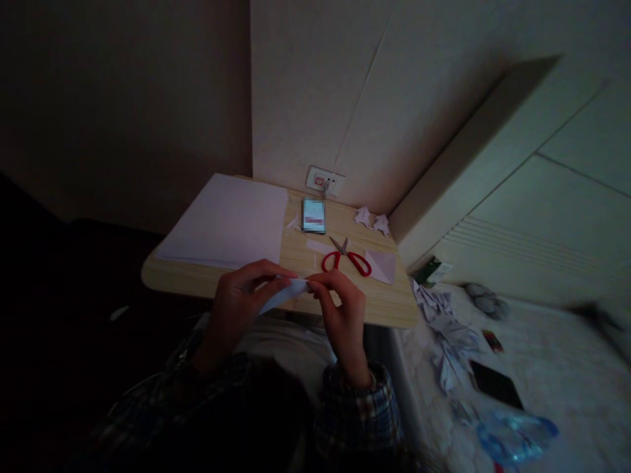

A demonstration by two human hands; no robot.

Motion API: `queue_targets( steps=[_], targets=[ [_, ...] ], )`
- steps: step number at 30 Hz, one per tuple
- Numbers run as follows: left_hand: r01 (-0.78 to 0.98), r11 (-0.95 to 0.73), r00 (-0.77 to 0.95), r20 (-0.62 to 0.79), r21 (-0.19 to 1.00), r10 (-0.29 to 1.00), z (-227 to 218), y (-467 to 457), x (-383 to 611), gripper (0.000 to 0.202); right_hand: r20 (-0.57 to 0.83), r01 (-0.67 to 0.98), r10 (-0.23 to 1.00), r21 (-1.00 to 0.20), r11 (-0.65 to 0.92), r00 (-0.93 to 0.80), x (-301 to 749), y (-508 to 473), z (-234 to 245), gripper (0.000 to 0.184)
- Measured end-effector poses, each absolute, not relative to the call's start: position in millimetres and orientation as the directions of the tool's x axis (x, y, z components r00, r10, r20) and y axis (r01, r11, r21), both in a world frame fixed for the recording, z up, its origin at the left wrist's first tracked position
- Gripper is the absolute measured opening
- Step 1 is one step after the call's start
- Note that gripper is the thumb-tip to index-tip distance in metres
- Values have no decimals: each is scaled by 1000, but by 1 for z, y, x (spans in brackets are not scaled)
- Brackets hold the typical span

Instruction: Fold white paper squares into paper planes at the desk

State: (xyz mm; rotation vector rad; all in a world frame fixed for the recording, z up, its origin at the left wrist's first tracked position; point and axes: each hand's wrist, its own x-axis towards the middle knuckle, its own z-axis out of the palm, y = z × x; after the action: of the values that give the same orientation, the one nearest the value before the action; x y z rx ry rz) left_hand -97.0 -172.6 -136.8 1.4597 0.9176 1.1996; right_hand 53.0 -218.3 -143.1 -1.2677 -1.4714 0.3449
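My left hand [242,301] and my right hand [342,314] both pinch a small folded piece of white paper [288,291], held in the air just in front of the near edge of a small wooden table [197,279]. The fingers of both hands are closed on the paper. Behind the hands, red-handled scissors [346,257] lie on the table beside a folded white triangle of paper [382,264].
A stack of white sheets [227,220] covers the table's left half. A phone [314,215] with a lit screen lies near the wall socket [324,180]. Folded paper shapes [372,220] sit at the back corner. On the bed: more folded papers [446,328], a dark phone [495,384], a plastic bottle [515,433].
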Motion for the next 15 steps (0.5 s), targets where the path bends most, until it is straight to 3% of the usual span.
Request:
queue_targets(
  steps=[7, 11, 15],
  targets=[
    [83, -248, 278, 216, 965, 936, -142, -166, -95, 8, 498, 462, 810, -824, 329, 311, 56, -219, -144, 9],
    [82, -241, 205, 220, 967, 954, -144, -166, -96, 10, 454, 361, 809, -874, 325, 372, 56, -218, -144, 5],
    [32, -214, 116, 209, 976, 971, -143, -166, -98, 10, 427, 369, 861, -875, 314, 278, 55, -217, -142, 6]
  ],
)
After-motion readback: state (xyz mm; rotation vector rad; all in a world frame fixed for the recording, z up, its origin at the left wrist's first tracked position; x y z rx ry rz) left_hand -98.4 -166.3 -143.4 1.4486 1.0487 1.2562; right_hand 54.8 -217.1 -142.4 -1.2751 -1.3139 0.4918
